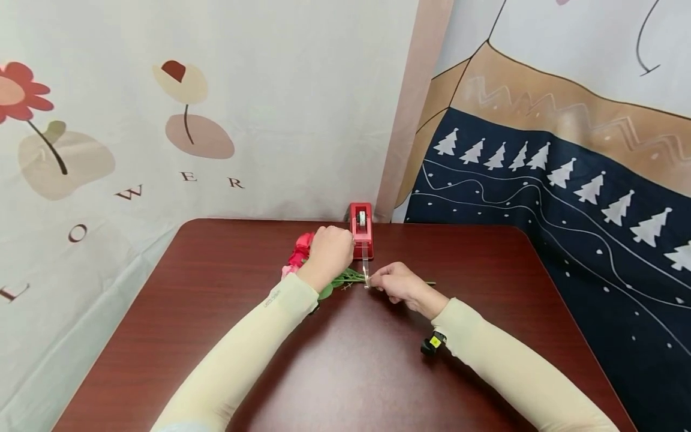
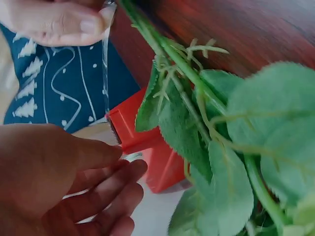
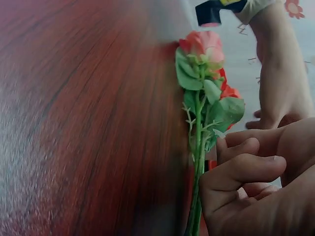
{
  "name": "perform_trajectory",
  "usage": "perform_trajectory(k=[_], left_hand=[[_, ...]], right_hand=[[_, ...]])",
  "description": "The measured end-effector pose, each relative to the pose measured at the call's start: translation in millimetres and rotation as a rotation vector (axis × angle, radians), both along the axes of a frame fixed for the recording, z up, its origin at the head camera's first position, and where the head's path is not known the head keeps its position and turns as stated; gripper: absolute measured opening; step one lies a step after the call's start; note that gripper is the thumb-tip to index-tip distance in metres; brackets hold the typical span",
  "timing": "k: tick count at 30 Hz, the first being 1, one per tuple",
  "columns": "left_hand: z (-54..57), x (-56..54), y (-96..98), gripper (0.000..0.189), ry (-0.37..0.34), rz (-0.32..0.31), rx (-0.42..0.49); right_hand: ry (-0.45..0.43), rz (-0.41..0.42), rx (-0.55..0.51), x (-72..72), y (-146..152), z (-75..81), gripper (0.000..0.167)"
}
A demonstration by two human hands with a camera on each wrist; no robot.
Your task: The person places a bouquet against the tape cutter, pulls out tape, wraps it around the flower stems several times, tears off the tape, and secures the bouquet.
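A red tape dispenser [image 1: 367, 249] stands at the table's back edge, and a strip of clear tape [image 1: 365, 259] runs from it toward the front. My left hand [image 1: 330, 252] is at the dispenser, its thumb and fingers gripping the front end beside the toothed cutter [image 2: 113, 132]. With thumb and forefinger, my right hand [image 1: 402, 283] pinches the free end of the tape [image 2: 105, 64]. Beneath the hands lies a bunch of roses, with red and pink blooms [image 3: 202, 44] on the left, green leaves [image 2: 221, 187] and long green stems [image 3: 198, 147] reaching right under the tape.
The dark red-brown table [image 1: 345, 360] has rounded back corners. Close behind it hangs a pale curtain [image 1: 302, 120] with flower prints; a navy cloth [image 1: 486, 192] with white trees hangs on the right. Small black devices [image 1: 433, 343] are strapped at the wrists.
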State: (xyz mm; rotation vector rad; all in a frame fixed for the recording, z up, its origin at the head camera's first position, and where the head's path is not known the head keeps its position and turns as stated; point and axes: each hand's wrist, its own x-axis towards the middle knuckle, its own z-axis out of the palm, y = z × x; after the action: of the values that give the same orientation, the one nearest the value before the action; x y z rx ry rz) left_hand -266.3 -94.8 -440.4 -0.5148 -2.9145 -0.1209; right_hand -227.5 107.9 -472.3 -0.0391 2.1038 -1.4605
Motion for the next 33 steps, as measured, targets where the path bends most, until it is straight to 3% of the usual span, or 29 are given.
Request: perform_trajectory(k=[3, 7, 10, 13, 15, 20, 22, 27, 29, 33], left_hand=[[1.1, 9.5, -0.7, 0.022, -0.012, -0.088, -0.055], [2.6, 21.4, -3.5, 0.017, -0.105, -0.237, -0.087], [-0.4, 26.6, -4.7, 0.016, -0.145, -0.296, -0.109], [-5.4, 28.7, -5.3, 0.016, -0.153, -0.311, -0.14], [-24.8, 20.0, -9.1, 0.016, -0.13, -0.337, -0.128], [-43.9, 14.9, -11.6, 0.014, -0.108, -0.37, -0.103], [-31.8, 23.5, -7.9, 0.012, -0.124, -0.353, -0.121], [-26.8, 28.0, -5.5, 0.012, -0.116, -0.332, -0.167], [-27.0, 27.7, -5.4, 0.012, -0.114, -0.33, -0.177], [-28.0, 26.0, -6.2, 0.009, -0.107, -0.348, -0.179]], right_hand=[[0.06, -0.007, 0.071, 0.0, -2, -2.5, 0.019], [0.17, -0.001, 0.2, -1.4, -7, -2.3, 0.017], [0.262, 0.017, 0.282, -2.1, -11, -2.5, 0.016], [0.317, 0.022, 0.331, -2.8, -14, -2.7, 0.015], [0.324, 0.023, 0.344, -3.1, -17, -3.5, 0.015], [0.258, -0.001, 0.295, -3.3, -17, -6.5, 0.016], [0.202, -0.023, 0.252, -2.9, -16, -8.3, 0.017], [0.099, -0.077, 0.178, -2.5, -14, -12.6, 0.018], [0.12, -0.07, 0.191, -2.5, -14, -12.7, 0.018], [0.259, -0.023, 0.27, -1.3, -16, -11.4, 0.021]])
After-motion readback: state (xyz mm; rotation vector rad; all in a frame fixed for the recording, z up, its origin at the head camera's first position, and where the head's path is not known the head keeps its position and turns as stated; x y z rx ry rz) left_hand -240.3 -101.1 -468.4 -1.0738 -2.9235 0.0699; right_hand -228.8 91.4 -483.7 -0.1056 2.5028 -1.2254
